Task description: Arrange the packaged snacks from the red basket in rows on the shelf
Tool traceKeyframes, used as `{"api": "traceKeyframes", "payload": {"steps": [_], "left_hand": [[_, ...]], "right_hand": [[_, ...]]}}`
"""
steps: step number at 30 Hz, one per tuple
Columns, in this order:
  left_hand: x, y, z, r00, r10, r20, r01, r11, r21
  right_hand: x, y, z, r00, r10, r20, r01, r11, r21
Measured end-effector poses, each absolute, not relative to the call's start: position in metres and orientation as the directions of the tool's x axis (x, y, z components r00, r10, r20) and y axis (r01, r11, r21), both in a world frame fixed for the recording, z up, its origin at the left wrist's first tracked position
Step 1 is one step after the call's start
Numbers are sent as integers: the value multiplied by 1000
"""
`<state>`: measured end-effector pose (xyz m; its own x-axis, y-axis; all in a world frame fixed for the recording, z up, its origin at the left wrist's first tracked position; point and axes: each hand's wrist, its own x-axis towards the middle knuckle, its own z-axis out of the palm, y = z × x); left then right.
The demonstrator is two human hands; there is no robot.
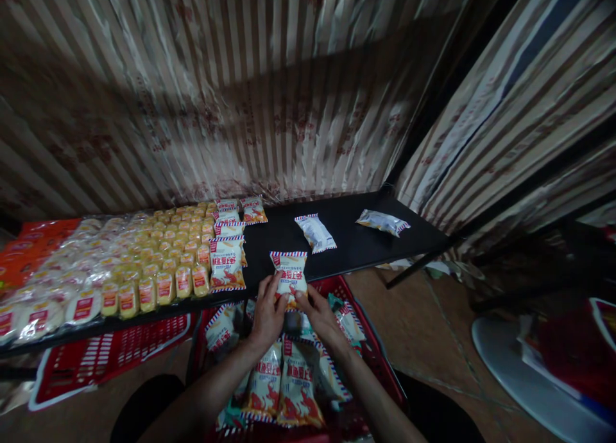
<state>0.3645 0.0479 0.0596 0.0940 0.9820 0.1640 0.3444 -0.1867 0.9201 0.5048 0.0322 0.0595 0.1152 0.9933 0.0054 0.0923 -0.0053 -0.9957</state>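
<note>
Between my two hands is a snack bag (289,271) with red lettering and a striped top edge, held just over the shelf's front edge. My left hand (267,311) grips its lower left side, and my right hand (317,311) has the lower right corner. Below my forearms sits a red basket (380,359) filled with several similar bags, two of them lying face up. To the left, a row of the same bags (227,263) lies on the black shelf (269,237), overlapping from front to back.
Rows of small yellow packaged cakes (166,286) and round white packets (84,307) cover the shelf's left part. Two bags lie farther right, one pale side up (315,232), another near the end (382,222). Another red basket (115,353) is under the shelf. A striped curtain (216,96) hangs behind.
</note>
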Motion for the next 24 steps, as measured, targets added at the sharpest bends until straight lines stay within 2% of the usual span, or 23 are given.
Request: {"api": "traceKeyframes", "payload": {"steps": [5,10,16,24], "left_hand": [[361,68,63,85,981,175,416,-194,889],[356,88,65,74,983,169,433,-184,882],[360,103,65,46,987,156,446,-160,880],[369,116,48,-14,992,126,480,-104,871]], "right_hand": [[502,56,56,111,994,19,102,7,-995],[496,79,46,135,986,100,141,81,-987],[492,107,40,168,976,137,243,93,-965],[490,141,31,189,966,173,233,127,-964]]}}
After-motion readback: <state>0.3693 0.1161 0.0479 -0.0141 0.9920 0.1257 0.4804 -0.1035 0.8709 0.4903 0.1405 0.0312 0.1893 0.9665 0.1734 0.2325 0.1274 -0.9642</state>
